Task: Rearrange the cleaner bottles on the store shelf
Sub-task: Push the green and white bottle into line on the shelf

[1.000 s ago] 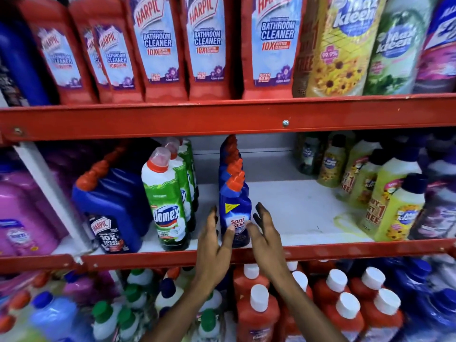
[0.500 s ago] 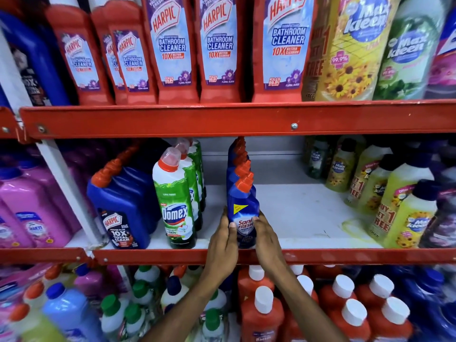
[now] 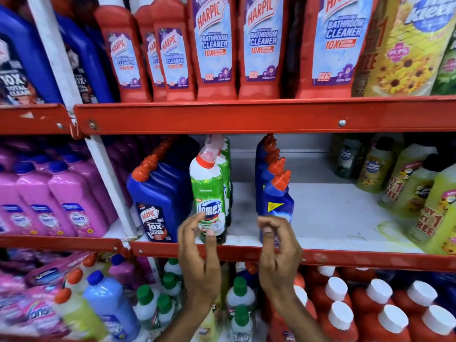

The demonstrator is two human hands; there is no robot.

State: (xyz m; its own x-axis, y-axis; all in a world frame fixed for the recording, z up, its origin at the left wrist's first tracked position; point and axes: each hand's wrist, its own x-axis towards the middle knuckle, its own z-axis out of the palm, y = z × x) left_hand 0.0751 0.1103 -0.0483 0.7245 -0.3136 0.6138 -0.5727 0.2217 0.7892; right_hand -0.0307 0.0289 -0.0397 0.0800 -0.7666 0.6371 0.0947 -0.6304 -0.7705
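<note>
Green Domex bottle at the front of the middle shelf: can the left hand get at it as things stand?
Probably yes. The left hand is open right in front of the green Domex bottle, fingers curled at its label. Nothing sits between them; the blue Harpic jug stands close on its left.

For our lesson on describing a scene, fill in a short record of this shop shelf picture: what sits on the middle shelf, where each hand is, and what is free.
setting: red metal shelf stocked with cleaner bottles
middle shelf, left to right: dark blue bottle, green bottle, small blue bottle, yellow bottles
left hand: open, fingers curled by the green bottle's base
right hand: fingers curled in front of the small blue bottle's base
grip: neither hand clearly holds a bottle
free space: bare white shelf right of the small blue bottle
</note>
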